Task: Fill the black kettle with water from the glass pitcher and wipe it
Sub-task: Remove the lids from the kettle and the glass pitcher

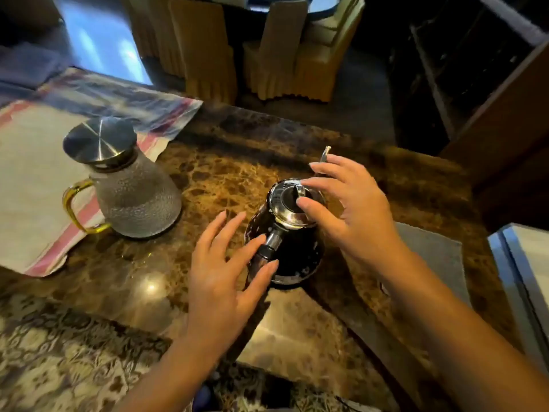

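Observation:
The black kettle [292, 251] stands on the brown marble counter [208, 173], with a shiny metal lid [286, 203] on top and a thin spout [324, 154] pointing away. My right hand [353, 209] hovers over the lid, thumb and forefinger at its black knob. My left hand [225, 269] is spread open beside the kettle's handle [267, 248], fingertips touching or nearly touching it. The glass pitcher [133, 200] stands to the left with a steel lid and a yellow handle [75, 206], its base partly on a cloth.
A grey cloth with pink stripes [35, 179] covers the counter's left side. A grey mat [430, 251] lies to the right of the kettle. Chairs with beige covers [276, 60] stand beyond the counter, and a dark cabinet [490, 99] is at the right.

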`<state>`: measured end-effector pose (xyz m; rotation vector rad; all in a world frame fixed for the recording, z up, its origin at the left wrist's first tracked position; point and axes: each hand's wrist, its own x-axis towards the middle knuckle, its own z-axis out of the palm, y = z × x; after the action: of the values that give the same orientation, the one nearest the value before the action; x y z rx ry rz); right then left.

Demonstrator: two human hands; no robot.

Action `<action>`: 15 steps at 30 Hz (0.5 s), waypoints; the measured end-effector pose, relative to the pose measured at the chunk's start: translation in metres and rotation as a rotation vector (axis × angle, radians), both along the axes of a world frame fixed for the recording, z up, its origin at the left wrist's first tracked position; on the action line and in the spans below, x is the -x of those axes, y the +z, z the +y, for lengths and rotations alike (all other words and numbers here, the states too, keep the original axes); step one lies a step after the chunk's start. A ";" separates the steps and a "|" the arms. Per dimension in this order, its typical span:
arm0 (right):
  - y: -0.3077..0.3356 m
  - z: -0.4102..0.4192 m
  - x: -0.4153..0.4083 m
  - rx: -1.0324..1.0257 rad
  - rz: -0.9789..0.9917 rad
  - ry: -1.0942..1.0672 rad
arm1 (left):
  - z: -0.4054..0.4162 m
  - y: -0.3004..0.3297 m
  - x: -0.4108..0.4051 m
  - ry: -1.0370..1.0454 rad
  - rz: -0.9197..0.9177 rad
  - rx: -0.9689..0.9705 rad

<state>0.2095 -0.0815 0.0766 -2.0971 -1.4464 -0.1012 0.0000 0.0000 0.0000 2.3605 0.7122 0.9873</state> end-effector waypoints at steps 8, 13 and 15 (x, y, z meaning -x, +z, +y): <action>-0.007 0.007 0.008 -0.141 0.002 -0.111 | -0.009 -0.005 -0.003 0.050 -0.028 -0.003; -0.005 0.011 0.017 -0.136 0.036 -0.179 | -0.009 -0.005 -0.006 0.048 -0.059 -0.001; -0.002 0.012 0.020 -0.122 0.036 -0.204 | -0.007 -0.006 -0.006 0.038 -0.058 0.000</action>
<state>0.1896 -0.0690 0.0745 -2.1288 -1.1729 -0.2245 0.0056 -0.0073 -0.0058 2.3163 0.7375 1.0683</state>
